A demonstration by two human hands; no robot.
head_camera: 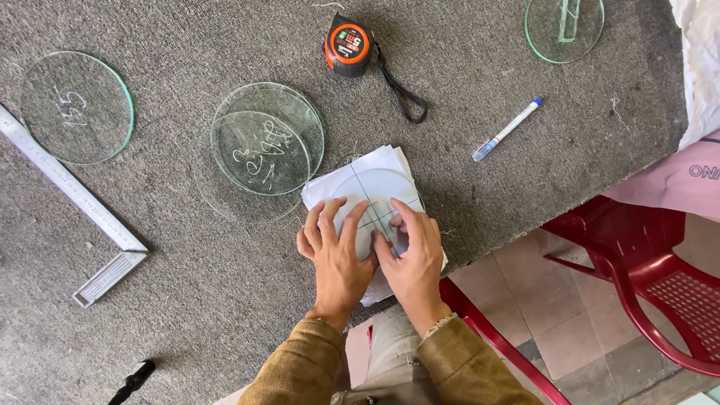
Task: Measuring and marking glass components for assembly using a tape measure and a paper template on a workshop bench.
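A round glass disc [377,189] lies on a stack of white paper [373,163] marked with a drawn cross, near the front edge of a grey felt-covered table [187,285]. My left hand [335,251] presses flat on the disc's near left part, fingers spread. Beside it, my right hand [410,251] lies on the disc's near right part, fingertips on the glass. Neither hand grips anything; both rest on top.
Stacked glass discs with white scribbles [266,142] lie just left of the paper. Another disc [75,106] sits far left, one more [564,28] at top right. An orange tape measure [349,46], a marker pen [507,130], a metal square ruler [71,193] and red plastic chairs [637,277] are around.
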